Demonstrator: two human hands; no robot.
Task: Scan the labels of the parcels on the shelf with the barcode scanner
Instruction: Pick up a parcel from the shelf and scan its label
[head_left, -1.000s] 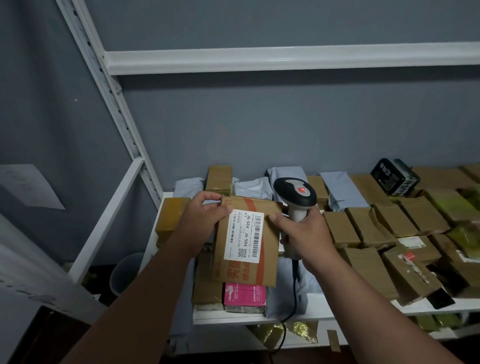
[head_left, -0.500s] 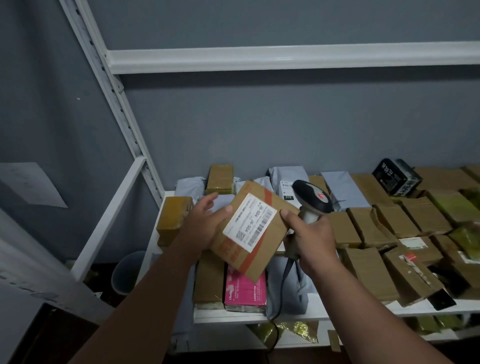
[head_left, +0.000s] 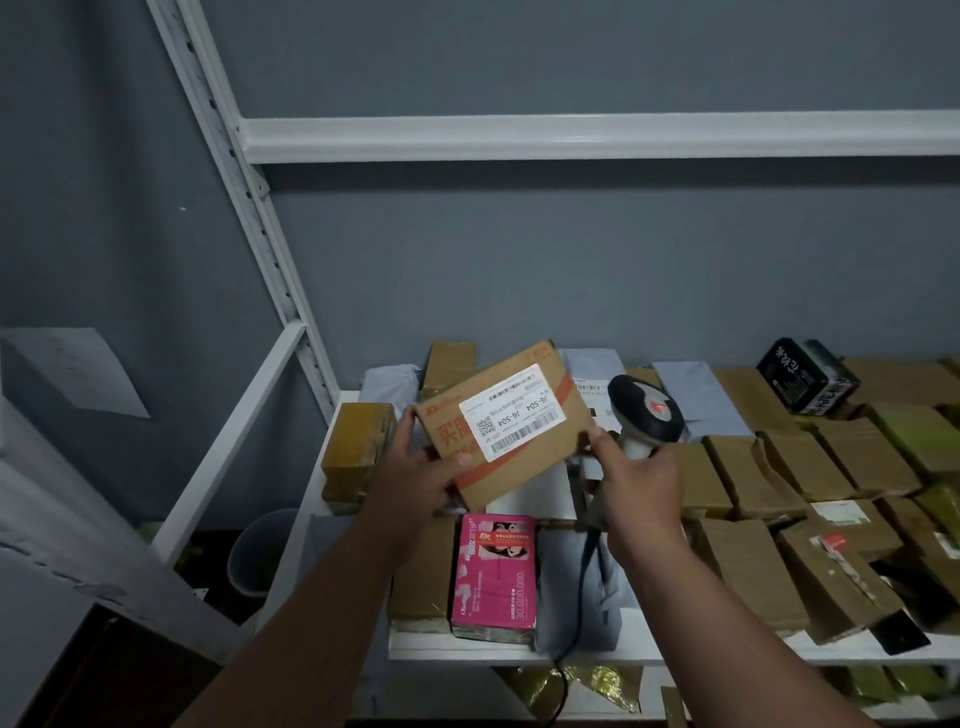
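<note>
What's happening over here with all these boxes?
A person is working through parcels on a white shelf. Both hands hold a cardboard parcel above the shelf, its white barcode label facing up: the left hand grips its lower left corner, and the right hand touches its right edge while also gripping a barcode scanner. The scanner's head sits beside the parcel, not aimed at the label. Many more brown parcels and a pink box lie on the shelf.

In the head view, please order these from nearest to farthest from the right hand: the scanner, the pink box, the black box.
1. Scanner: held in the right hand.
2. Pink box: at the shelf's front edge, lower left of the hand.
3. Black box: at the back of the shelf, far to the right.
</note>
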